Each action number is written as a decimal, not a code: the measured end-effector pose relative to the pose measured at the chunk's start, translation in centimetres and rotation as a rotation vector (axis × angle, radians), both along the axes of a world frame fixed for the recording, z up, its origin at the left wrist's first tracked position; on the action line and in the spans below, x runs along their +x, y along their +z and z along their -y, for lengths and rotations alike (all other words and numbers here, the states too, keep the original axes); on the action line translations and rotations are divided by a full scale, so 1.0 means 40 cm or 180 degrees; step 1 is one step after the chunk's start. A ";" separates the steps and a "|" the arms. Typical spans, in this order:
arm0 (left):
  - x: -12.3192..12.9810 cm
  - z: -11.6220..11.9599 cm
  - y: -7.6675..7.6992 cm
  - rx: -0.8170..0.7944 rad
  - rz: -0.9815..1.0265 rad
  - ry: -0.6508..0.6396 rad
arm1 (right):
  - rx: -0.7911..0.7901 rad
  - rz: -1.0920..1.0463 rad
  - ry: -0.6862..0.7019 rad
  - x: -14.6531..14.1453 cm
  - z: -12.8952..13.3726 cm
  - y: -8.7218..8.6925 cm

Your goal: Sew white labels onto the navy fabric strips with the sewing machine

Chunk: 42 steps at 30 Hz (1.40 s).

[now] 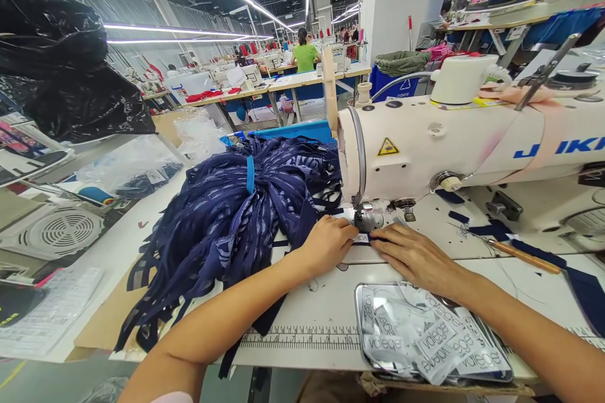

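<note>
Shiny tray [358, 312], left hand [331, 239], right hand [418, 253], fingers flat against label [362, 238], navy bundle [222, 214] crowding left.

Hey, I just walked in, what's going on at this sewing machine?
A person's left hand and right hand are on either side of a small white printed label by the presser foot of a cream-coloured sewing machine. A banded navy patterned fabric bundle lies to the left; a shiny rectangular tray of loose printed labels sits nearer.
</note>
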State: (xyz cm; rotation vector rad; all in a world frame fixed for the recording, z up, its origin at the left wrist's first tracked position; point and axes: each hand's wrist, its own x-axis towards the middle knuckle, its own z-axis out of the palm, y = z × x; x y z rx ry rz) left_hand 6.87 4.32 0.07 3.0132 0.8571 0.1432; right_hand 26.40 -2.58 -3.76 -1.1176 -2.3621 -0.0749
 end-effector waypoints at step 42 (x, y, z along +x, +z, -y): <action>-0.034 -0.054 -0.043 0.0138 0.0179 -0.0574 | 0.0357 0.0527 -0.0193 -0.016 -0.043 -0.005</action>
